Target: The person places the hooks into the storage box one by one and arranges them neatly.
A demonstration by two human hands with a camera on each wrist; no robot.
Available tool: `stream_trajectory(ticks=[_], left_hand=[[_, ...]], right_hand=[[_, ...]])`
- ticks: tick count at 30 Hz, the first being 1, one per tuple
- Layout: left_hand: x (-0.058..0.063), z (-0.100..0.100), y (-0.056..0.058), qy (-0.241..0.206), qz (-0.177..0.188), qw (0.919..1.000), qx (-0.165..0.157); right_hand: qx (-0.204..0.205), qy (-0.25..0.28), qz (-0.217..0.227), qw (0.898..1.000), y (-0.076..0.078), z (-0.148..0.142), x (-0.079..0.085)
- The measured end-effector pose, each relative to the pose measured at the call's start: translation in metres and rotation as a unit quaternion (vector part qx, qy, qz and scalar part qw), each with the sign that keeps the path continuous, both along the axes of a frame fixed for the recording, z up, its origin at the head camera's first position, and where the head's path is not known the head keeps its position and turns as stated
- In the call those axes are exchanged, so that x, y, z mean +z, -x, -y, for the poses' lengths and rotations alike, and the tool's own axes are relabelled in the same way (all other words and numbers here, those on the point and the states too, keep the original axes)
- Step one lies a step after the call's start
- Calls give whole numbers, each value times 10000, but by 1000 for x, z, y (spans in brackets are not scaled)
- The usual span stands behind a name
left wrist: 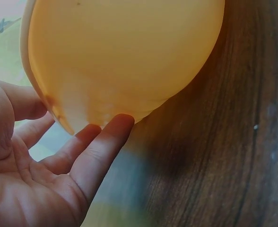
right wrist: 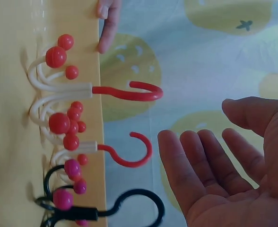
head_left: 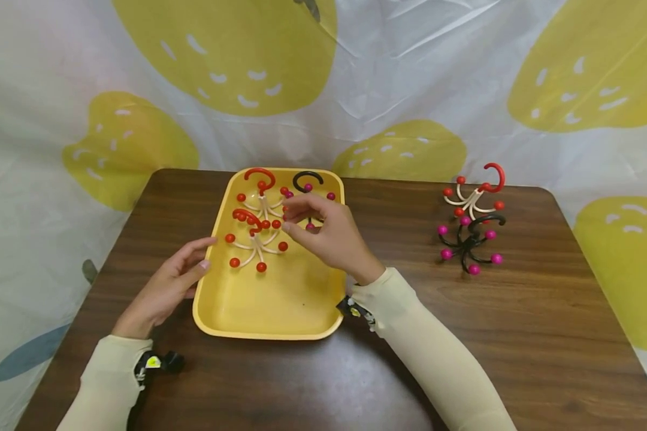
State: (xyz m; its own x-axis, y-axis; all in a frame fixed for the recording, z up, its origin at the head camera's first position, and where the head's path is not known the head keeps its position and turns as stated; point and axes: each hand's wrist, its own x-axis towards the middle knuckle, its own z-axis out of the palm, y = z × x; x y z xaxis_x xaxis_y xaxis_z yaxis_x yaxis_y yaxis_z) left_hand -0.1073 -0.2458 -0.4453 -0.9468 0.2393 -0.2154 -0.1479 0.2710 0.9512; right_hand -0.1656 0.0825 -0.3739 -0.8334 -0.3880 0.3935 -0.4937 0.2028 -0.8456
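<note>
My left hand (head_left: 169, 284) touches the left rim of a yellow tray (head_left: 269, 336), with fairly straight fingers against its outer wall (left wrist: 143, 71). My right hand (head_left: 331, 236) hovers over the tray's right half, its fingers relaxed and nothing between them. Near its fingertips stand hooked hangers with ball-tipped arms: a white one with a red hook (right wrist: 141, 163) and a black one with magenta balls (right wrist: 141, 194). Another red-hooked white hanger (head_left: 255, 242) stands nearer the tray's middle. In the head view my right hand covers part of the black hanger.
On the table (head_left: 517, 359), right of the tray, stand another red-hooked white hanger (head_left: 473, 200) and, nearer me, a black hanger with magenta balls (head_left: 469, 244). Behind the table hangs a pale cloth (head_left: 399, 78) printed with yellow fruit.
</note>
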Motion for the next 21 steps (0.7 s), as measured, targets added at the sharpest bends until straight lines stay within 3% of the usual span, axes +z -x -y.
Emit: stream_trajectory(ticks=[12,21], left_hand=[[-1,-1,2,-10,-28,10000,66],[0,-1,2,48,5,10000,55]], right_hand=[[-309,124,-86,9994,-21,-58,0],[-830,132,227,9962,-32,-99,2]])
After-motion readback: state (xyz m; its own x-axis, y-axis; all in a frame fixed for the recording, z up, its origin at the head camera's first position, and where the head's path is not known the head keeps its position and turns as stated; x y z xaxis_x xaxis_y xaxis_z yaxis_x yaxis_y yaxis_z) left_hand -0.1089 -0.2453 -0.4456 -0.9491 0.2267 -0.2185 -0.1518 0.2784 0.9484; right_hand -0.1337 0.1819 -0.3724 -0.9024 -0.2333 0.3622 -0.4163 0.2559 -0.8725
